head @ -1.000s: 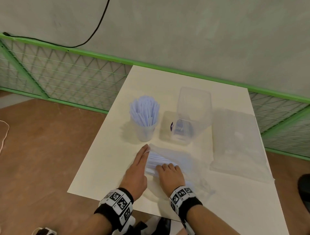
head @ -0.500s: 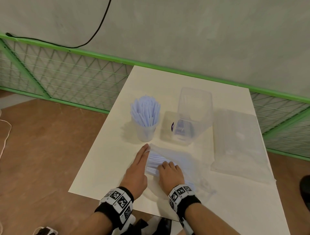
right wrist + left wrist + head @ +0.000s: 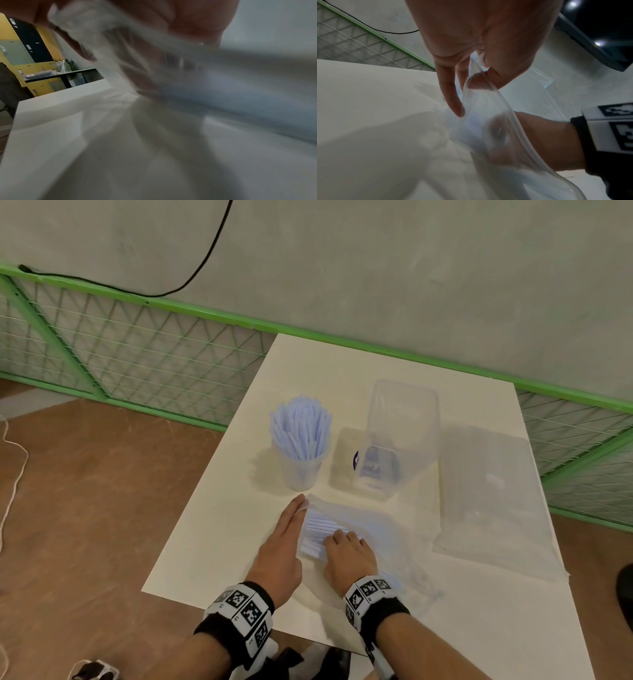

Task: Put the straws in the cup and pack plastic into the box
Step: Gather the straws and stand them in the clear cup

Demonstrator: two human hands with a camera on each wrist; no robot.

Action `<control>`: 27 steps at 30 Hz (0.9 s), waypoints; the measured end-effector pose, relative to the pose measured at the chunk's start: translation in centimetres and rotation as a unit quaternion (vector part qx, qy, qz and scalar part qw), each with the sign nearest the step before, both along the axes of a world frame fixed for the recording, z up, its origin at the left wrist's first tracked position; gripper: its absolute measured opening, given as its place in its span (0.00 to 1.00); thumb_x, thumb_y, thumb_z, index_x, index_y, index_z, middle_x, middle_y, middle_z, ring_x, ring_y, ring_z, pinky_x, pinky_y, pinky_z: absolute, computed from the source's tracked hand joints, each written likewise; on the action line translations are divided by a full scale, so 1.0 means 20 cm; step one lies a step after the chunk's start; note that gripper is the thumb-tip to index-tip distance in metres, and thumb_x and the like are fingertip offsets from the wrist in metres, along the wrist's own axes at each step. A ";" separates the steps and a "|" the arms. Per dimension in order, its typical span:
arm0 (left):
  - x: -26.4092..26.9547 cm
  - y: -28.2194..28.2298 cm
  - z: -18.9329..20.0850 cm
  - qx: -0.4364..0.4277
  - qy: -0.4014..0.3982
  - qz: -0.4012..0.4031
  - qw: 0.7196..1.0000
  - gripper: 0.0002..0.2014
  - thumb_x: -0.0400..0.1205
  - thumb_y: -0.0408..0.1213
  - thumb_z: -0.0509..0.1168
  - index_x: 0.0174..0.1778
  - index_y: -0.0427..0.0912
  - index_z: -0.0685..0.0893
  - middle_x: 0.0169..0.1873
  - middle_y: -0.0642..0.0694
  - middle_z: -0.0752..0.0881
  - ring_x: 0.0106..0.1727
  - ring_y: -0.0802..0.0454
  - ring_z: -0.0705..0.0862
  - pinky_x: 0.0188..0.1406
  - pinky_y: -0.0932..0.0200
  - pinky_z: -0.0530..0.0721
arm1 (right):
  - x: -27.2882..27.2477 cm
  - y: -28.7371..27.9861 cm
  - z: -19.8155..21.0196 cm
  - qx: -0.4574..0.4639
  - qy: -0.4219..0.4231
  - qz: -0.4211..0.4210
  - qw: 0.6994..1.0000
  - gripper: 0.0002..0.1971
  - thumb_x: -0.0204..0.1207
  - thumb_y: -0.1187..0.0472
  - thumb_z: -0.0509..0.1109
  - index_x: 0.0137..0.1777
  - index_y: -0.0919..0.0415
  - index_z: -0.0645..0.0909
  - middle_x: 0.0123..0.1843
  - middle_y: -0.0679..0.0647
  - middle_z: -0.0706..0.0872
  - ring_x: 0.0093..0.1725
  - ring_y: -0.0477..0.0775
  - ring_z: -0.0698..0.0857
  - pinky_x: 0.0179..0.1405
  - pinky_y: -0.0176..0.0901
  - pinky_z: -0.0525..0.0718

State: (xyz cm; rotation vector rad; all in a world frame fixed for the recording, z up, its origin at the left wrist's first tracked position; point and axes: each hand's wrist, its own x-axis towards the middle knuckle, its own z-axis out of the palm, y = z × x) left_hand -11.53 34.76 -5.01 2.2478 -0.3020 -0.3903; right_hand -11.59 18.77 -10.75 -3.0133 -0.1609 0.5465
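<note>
Head view: a white worktop [image 3: 212,529] carries a clear plastic cup [image 3: 300,474] packed with upright pale-blue straws [image 3: 301,429]. Just to its right stands a clear plastic box [image 3: 400,436] with a purple label inside, on which only the letters "ay" can be read. Further right lies a flat, empty clear plastic bag [image 3: 493,501].

At the near edge lies a clear zip bag [image 3: 373,529] with a bundle of remaining straws [image 3: 318,530] inside. The left hand [image 3: 282,546] lies beside the bag's left end, fingers straight, tips at its corner. The right hand [image 3: 347,558] rests on the bundle with its fingers curled over the straws. Both wrists wear black bands with square black-and-white coded markers.

The left wrist view adds what the head view hides: the left thumb and fingers pinch the bag's zip rim [image 3: 489,86], holding the mouth open, while the right hand is seen through the plastic. The right wrist view is blurred; it shows plastic film against the palm, and behind it yellow lockers and a dark table.
</note>
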 end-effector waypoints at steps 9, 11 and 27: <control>0.01 0.00 0.00 -0.004 0.001 -0.005 1.000 0.49 0.70 0.14 0.57 0.85 0.53 0.53 0.82 0.72 0.42 0.77 0.58 0.70 0.65 0.66 0.76 | 0.01 0.03 0.05 -0.034 0.049 0.013 0.998 0.17 0.80 0.65 0.59 0.68 0.60 0.77 0.66 0.59 0.82 0.67 0.63 0.78 0.66 0.53 0.73; 0.01 0.00 0.00 -0.003 0.002 -0.001 1.000 0.48 0.71 0.14 0.56 0.85 0.53 0.54 0.82 0.72 0.42 0.77 0.58 0.70 0.64 0.68 0.75 | 0.01 0.02 0.08 0.004 0.058 -0.011 0.998 0.16 0.80 0.60 0.59 0.66 0.59 0.76 0.65 0.58 0.83 0.66 0.63 0.80 0.64 0.51 0.75; 0.03 -0.01 -0.02 -0.012 -0.001 0.005 1.000 0.50 0.69 0.12 0.58 0.84 0.55 0.55 0.81 0.74 0.45 0.75 0.56 0.73 0.67 0.59 0.80 | -0.10 -0.12 0.34 0.463 -0.116 -0.278 0.834 0.08 0.70 0.54 0.79 0.40 0.54 0.83 0.38 0.46 0.87 0.40 0.41 0.85 0.41 0.28 0.80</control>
